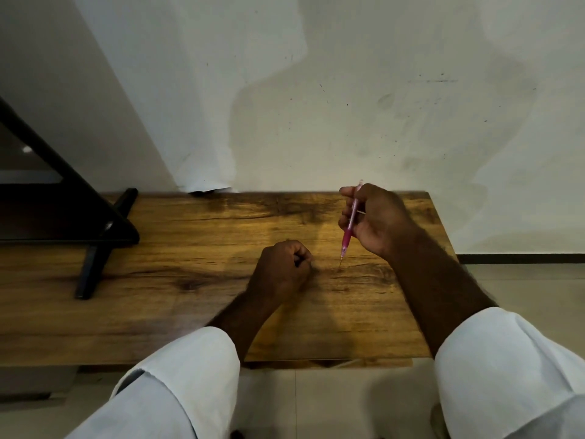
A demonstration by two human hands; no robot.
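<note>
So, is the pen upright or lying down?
Near upright: the right hand grips the pen by its barrel, tip pointing down at the table. Whether the tip touches it, cannot tell.

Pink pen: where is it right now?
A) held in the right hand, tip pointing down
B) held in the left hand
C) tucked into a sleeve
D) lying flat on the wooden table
A: the right hand grips the pink pen, its tip pointing down at the wooden table.

Pink pen [349,224], brown woodgrain table [190,280], white sleeves [190,375].
</note>
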